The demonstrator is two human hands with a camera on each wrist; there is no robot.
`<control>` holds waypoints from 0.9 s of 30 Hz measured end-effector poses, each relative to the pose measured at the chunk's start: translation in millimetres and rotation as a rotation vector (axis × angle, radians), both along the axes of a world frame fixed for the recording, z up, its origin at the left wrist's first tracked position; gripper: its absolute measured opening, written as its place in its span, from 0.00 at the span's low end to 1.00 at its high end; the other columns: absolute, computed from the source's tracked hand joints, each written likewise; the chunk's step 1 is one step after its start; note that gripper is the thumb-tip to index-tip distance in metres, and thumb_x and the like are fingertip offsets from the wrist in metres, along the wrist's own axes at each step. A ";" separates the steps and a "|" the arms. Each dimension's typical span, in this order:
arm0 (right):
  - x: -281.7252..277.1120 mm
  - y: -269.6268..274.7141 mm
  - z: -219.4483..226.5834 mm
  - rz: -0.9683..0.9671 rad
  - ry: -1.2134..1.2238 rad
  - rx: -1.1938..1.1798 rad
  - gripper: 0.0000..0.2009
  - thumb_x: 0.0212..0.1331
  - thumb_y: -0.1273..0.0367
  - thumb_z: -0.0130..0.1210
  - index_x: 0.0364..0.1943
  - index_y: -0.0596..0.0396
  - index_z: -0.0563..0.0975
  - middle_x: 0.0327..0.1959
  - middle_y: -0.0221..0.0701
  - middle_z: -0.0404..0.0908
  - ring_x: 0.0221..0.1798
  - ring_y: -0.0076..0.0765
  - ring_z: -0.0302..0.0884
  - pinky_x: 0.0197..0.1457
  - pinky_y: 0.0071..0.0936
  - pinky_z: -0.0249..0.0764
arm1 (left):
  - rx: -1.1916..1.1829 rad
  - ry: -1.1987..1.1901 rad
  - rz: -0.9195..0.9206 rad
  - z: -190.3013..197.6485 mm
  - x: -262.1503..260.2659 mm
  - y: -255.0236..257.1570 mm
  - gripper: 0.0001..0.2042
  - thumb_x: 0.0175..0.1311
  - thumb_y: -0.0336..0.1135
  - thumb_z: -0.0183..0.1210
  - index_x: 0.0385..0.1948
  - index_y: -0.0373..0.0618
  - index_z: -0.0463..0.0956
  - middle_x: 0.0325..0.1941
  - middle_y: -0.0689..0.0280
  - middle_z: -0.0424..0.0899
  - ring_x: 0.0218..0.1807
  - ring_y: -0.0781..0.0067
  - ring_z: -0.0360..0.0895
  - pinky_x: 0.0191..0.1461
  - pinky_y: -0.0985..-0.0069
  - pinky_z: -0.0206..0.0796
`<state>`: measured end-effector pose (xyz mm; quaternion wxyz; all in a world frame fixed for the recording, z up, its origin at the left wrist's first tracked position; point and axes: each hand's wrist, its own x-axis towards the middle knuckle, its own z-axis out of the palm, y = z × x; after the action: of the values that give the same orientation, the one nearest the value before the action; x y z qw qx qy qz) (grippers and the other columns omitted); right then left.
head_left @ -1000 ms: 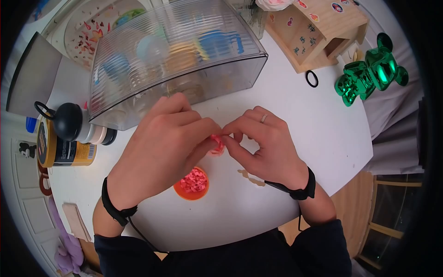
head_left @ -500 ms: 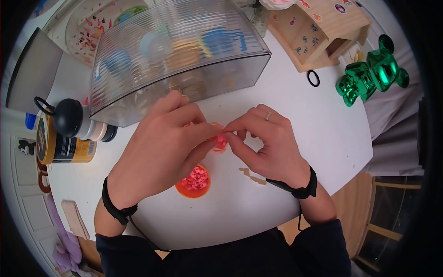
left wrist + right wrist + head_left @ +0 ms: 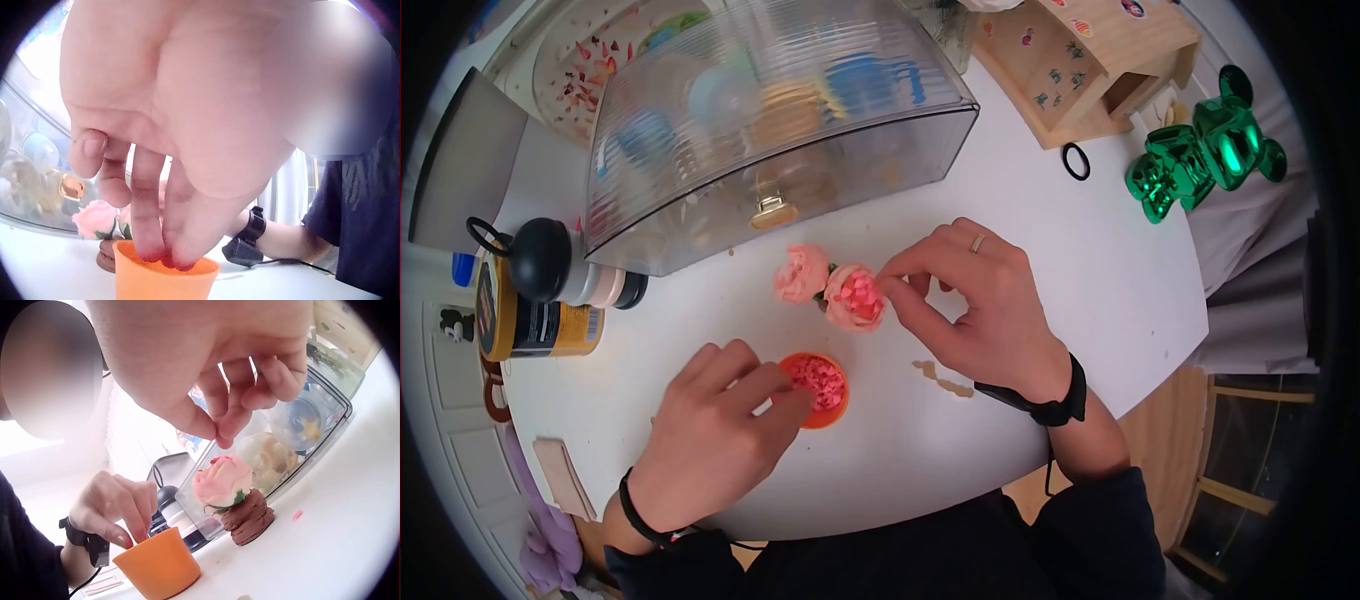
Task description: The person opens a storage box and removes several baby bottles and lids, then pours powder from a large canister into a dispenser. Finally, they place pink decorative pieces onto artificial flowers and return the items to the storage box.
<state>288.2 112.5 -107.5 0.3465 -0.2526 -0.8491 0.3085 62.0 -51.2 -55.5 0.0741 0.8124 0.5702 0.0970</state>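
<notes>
White tabletop (image 3: 1120, 290) spreads beneath the bit-filled pink rose (image 3: 853, 300) near its middle, with the right hand (image 3: 990, 295) at 3 o'clock, thumb and forefinger narrowly together — whether on anything, I cannot tell. At the rose's 7 o'clock, the left hand (image 3: 730, 420) dips into the orange cup (image 3: 156, 565), its fingertips' hold unclear — apparently fetching pink bits (image 3: 825, 385), so the next move likely calls for a fine pinch. Outward at 9 o'clock, the yellow tub (image 3: 550, 325) bears print too small to read.

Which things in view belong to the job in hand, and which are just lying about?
Seemingly in the job:
- left hand
- right hand
- cup
- pink bits
- roses
- brown base

Apparently lying about:
- clear case
- green bear
- wooden house
- yellow tub
</notes>
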 end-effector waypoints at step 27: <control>0.9 -2.7 -3.2 0.017 0.020 0.017 0.06 0.58 0.76 0.71 0.38 0.50 0.89 0.27 0.25 0.85 0.31 0.30 0.79 0.37 0.29 0.73 | -0.105 -0.024 -0.021 -10.3 1.7 17.5 0.10 0.47 0.28 0.79 0.31 0.51 0.88 0.25 0.73 0.83 0.34 0.69 0.77 0.42 0.67 0.63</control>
<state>289.1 109.7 -110.7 0.3546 -0.2391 -0.8503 0.3067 63.7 -33.8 -65.8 0.1244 0.8121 0.5650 0.0760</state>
